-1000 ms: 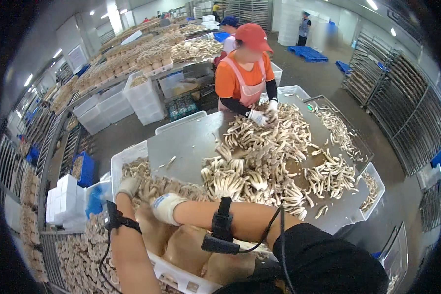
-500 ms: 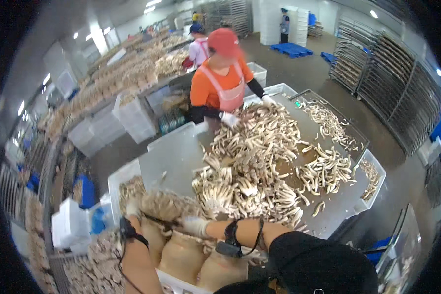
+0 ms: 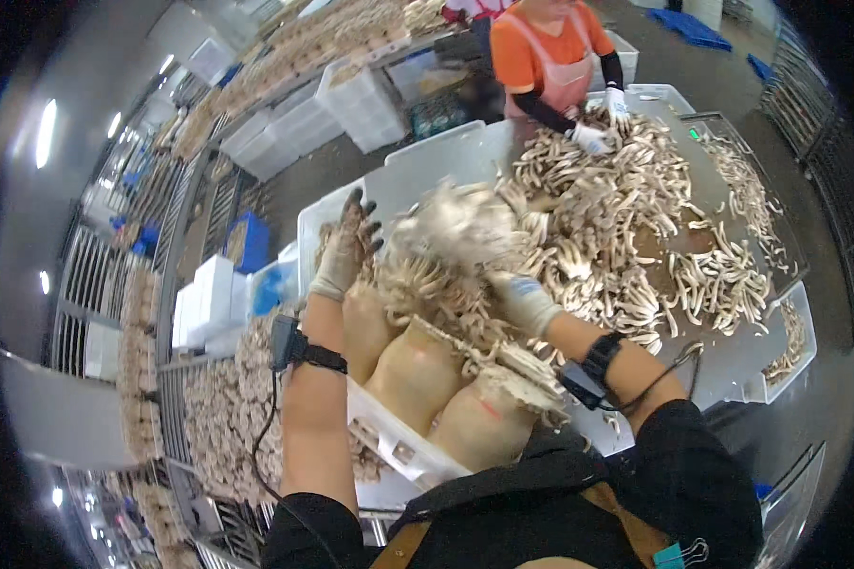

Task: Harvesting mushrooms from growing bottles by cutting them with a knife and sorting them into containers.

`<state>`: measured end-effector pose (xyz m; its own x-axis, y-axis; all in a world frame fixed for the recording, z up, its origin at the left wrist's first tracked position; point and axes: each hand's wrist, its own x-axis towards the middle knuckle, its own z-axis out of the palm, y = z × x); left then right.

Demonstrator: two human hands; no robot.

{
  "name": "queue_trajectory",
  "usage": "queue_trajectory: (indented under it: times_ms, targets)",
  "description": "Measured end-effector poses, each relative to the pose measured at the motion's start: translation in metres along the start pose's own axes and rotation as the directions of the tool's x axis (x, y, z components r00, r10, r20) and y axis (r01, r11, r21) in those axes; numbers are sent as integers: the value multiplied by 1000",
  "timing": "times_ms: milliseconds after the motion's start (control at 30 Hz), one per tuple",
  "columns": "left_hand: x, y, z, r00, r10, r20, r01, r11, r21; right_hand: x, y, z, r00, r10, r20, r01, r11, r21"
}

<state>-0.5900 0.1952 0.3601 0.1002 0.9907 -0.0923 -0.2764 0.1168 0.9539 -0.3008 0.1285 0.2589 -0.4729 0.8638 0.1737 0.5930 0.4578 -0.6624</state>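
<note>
From the head view, I see my left hand (image 3: 344, 251) raised over the far left corner of the white crate (image 3: 389, 441), fingers spread and slightly curled in a dirty grey glove; it holds nothing that I can make out, though the fingertips sit just above a clump of mushrooms at the crate's edge. My right hand (image 3: 525, 302), also gloved, is closed around the base of a mushroom cluster (image 3: 460, 228), which is lifted above the crate and blurred with motion, so its outline is unclear. Below both hands the crate holds tan grow bags (image 3: 417, 365) standing side by side, their tops frayed with mushroom stems. A black band with a cable sits on each wrist.

Beyond the crate the grey desk (image 3: 427, 166) carries a broad pile of loose mushrooms (image 3: 626, 218), spreading from the centre to the right rim. At the far side a person in an orange shirt and pink apron (image 3: 550, 62) leans in, both white-gloved hands on the pile. White bins (image 3: 356, 100) stand on the floor to that person's left. To my left, wire racks (image 3: 228, 408) hold more mushrooms.
</note>
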Motion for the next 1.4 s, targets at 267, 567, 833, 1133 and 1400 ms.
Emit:
queue_trajectory:
  times_ms: [267,567,833,1133,1400]
  targets:
    - [-105,-16,-113,994,24,-106,109,-176,978,-75,-29,58,998,33,47,-38,990,132]
    - [-122,-4,-39,925,88,-369,369,13,929,-6,-82,15,988,-71,140,63,996,61]
    - [-102,-6,-35,939,9,-344,344,15,939,19,-75,40,986,-136,101,129,989,65]
    - [-109,-10,-47,929,134,-346,338,79,938,-43,-89,-21,980,122,-155,-137,987,-88]
    - [-104,-8,-37,934,101,-343,342,25,939,39,-114,21,949,-90,301,123,988,-91]
